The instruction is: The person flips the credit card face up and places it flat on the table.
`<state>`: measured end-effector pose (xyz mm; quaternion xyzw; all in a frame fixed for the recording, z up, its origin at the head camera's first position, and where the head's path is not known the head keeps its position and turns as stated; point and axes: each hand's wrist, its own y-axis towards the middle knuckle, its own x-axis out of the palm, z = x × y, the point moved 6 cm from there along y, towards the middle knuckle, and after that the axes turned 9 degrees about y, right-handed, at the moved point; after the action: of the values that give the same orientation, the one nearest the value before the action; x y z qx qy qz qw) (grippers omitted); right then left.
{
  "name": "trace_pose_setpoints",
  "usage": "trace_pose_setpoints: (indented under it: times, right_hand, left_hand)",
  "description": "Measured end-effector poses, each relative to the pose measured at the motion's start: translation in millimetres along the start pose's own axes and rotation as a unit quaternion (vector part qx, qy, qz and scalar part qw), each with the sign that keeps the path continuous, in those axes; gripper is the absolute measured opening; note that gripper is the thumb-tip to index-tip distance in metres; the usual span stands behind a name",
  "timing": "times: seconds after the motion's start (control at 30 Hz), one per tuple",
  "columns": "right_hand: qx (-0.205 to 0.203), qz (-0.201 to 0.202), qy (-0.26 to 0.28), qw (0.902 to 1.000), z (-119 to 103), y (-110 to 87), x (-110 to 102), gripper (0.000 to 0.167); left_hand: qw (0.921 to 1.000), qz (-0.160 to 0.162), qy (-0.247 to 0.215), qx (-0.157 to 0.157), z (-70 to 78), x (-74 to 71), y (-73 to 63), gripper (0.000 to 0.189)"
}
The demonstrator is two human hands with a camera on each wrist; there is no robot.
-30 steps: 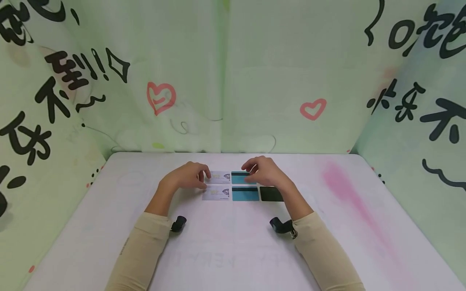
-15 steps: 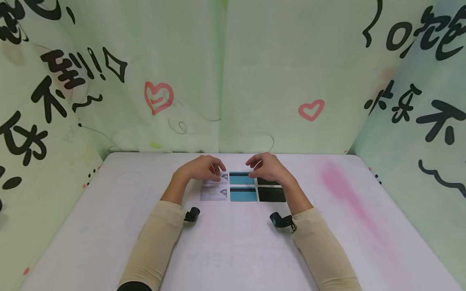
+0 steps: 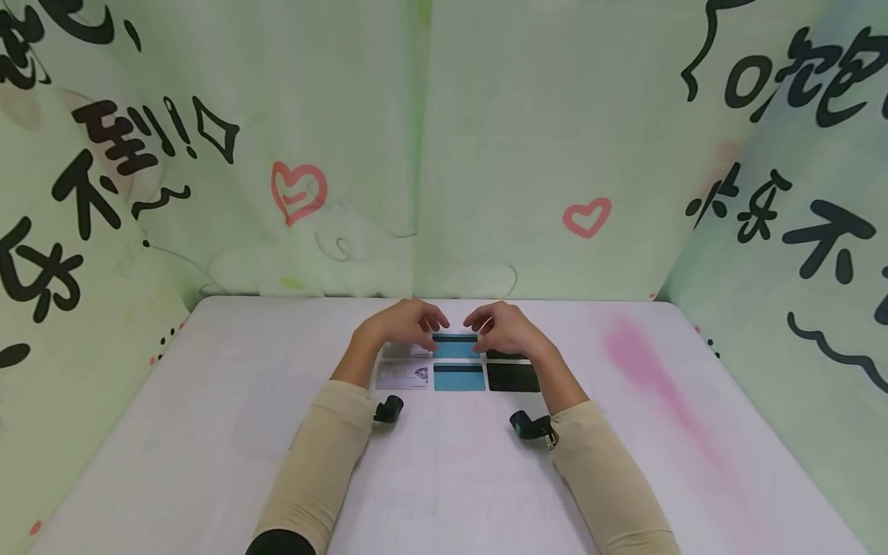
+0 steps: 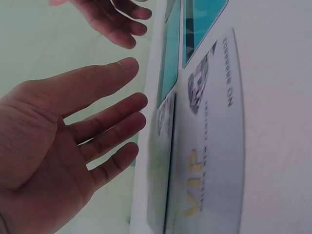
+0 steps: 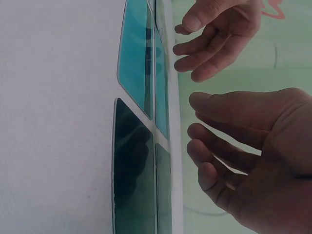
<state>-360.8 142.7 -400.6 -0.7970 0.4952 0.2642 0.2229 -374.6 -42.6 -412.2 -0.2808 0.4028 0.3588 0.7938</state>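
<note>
At frame centre, left to right, the left hand point(image 3: 411, 322) hangs loose and empty near white VIP cards point(image 3: 402, 376) — close-set, so a low sweep could probably skew them — then flat teal, dark-striped cards point(image 3: 459, 378), then the right hand point(image 3: 508, 330), equally slack and empty, near glossy near-black cards point(image 3: 513, 378).

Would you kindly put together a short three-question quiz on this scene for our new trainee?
1. Which colour is the near middle card, apart from its dark stripe?
A) red
B) blue
C) yellow

2. True or false: the left hand and the right hand are apart from each other.

3. Fill in the blank: the near pale card bears the large gold letters ____.

Key: 1. B; 2. True; 3. VIP
</note>
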Motion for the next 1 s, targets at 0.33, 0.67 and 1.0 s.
trace_pose_setpoints:
  times: [0.33,0.67,1.0]
  right_hand:
    - [-0.005,-0.018,-0.026,0.9995,0,3.7,11,0.046]
    - [0.016,-0.011,-0.056,0.9982,5,1.4,6,0.05]
    - [0.021,-0.022,-0.077,0.9966,7,4.1,8,0.052]
  left_hand:
    - [0.9998,0.001,-0.011,-0.018,-4.9,9.4,-1.6,0.047]
    - [1.0,-0.001,-0.003,-0.005,-0.5,6.1,6.9,0.048]
    - [0.9999,0.001,0.013,-0.007,-0.8,7.1,9.7,0.051]
